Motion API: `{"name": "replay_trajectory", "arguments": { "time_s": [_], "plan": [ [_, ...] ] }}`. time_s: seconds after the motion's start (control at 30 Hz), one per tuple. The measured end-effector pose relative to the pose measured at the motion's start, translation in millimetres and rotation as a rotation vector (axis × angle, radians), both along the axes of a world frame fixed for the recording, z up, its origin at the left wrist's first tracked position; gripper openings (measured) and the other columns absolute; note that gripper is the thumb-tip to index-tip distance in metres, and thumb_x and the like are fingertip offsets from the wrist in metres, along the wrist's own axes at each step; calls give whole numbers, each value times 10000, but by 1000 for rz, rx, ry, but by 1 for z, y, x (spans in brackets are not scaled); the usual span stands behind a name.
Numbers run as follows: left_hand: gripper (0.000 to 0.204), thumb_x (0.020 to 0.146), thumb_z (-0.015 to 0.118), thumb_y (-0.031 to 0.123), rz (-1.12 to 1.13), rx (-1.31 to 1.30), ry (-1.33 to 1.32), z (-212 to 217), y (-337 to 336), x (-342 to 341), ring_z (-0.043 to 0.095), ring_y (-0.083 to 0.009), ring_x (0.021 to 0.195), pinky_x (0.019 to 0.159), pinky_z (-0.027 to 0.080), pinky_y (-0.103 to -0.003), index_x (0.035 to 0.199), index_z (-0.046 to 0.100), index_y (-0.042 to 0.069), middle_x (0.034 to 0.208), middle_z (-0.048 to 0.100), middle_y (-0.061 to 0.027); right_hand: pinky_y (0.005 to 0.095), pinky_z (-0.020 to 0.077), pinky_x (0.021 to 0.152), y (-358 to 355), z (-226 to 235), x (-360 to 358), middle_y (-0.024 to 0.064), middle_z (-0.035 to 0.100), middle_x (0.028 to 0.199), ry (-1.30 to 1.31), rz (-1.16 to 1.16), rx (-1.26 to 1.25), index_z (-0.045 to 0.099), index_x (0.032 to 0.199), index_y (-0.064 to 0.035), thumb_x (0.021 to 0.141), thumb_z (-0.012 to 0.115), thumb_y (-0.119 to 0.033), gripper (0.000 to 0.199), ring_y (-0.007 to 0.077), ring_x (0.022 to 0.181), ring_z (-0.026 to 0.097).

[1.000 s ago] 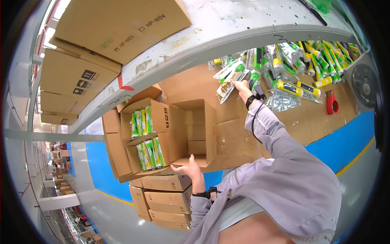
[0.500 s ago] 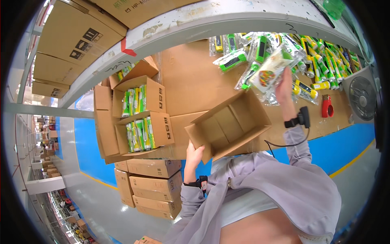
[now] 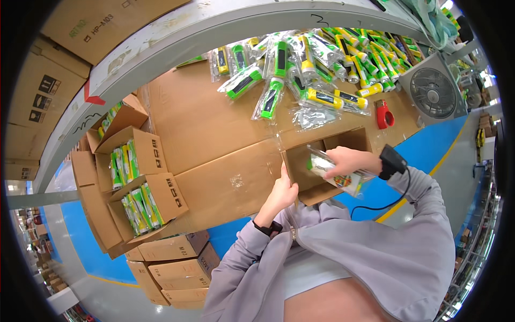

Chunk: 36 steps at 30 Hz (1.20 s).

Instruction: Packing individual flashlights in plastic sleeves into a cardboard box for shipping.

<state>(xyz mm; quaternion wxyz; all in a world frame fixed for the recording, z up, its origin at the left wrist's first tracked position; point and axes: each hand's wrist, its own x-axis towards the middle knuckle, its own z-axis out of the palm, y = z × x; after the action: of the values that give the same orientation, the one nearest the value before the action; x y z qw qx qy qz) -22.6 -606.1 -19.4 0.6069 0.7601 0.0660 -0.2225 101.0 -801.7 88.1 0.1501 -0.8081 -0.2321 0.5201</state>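
The table (image 3: 198, 118) is covered with brown cardboard sheet, with clear tape along its seams. Over its far edge there passes a grey shelf (image 3: 161, 45), scuffed on the top, which carries closed cartons (image 3: 99, 24) toward the left.

At the near edge of the table, in front of the person, is an open box (image 3: 351, 140). The right hand (image 3: 348, 162) has its thumb and fingers closed on a clear plastic pack (image 3: 351, 184), which is over the mouth of this box. The left hand (image 3: 282, 194) touches the left wall of the box with its fingers partly bent; whether they grip it, I cannot tell.

Along the far edge, toward the right corner, lies a heap of green and yellow wrapped tubes (image 3: 322, 59). Near the right edge are a red ring-shaped tool (image 3: 384, 114) and, at the corner, a grey fan (image 3: 432, 92). At the left edge stand boxes filled with similar tubes (image 3: 142, 209).

Below the near left corner, sealed cartons (image 3: 177, 263) are stacked on the floor, which is blue and grey with a yellow line (image 3: 115, 280) between.
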Motion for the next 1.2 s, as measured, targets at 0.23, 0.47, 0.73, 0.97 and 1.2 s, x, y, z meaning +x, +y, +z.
{"name": "replay_trajectory", "arguments": {
  "time_s": [0.23,0.47,0.73,0.97,1.2],
  "plan": [
    [789,755,445,46,-91,71,54,8,-31,23,605,-437,829,756,494,-422,1354,-52,-85,870,585,-334,439,501,640,24,-103,-19,267,609,747,-523,-185,98,541,876,106,748,590,-254,385,401,688,612],
    [743,784,438,44,53,-27,13,3,-32,26,619,-408,801,723,503,-401,1337,-36,-104,873,602,-294,370,474,729,15,-104,-8,215,634,861,-76,-381,208,593,1010,7,771,571,-320,406,311,823,619],
    [722,789,450,55,-3,-44,58,1,-28,24,622,-372,848,734,495,-371,1341,2,-70,902,600,-265,407,491,662,14,-146,-10,237,627,793,-192,-29,20,619,875,47,637,735,-284,424,371,735,615],
    [682,926,403,474,-348,-603,520,-9,63,82,590,-303,1016,841,487,-349,1380,242,-9,1202,528,-218,439,488,682,4,-200,-29,272,601,845,-309,-96,206,632,824,40,639,664,-87,226,409,808,597],
    [755,723,682,409,267,664,-255,-74,55,199,422,-330,1130,925,385,-420,1255,376,-29,1198,438,-193,446,487,641,7,-187,-26,258,592,694,-281,-94,264,647,712,57,634,701,-127,207,406,698,605]
  ]
}}
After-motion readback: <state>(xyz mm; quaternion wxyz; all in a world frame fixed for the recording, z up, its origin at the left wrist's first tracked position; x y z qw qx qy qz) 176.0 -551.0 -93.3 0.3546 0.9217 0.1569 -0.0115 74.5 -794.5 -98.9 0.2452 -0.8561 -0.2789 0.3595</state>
